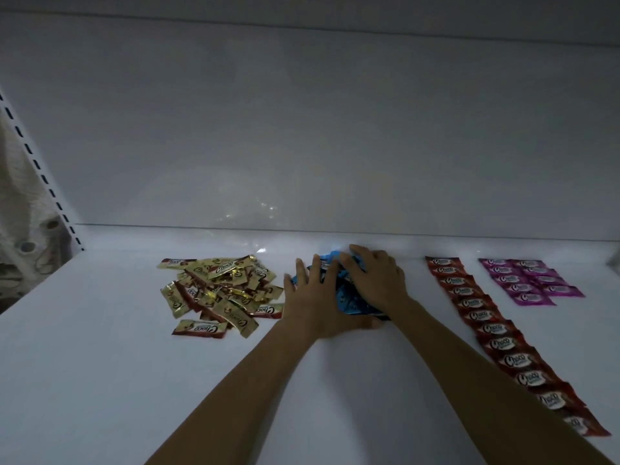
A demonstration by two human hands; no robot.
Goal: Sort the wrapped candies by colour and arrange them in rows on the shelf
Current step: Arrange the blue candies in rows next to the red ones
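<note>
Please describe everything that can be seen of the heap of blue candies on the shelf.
The blue candies are a small loose heap of shiny, foil-like wrappers, not laid in a row. The heap lies on the white shelf near its back wall, between the gold pile on the left and the red row on the right. Both hands cover most of it: the left hand rests flat on its left side, the right hand lies over its right side.

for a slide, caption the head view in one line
The blue candies under left hand and right hand, between gold pile and red row and purple rows.
</note>
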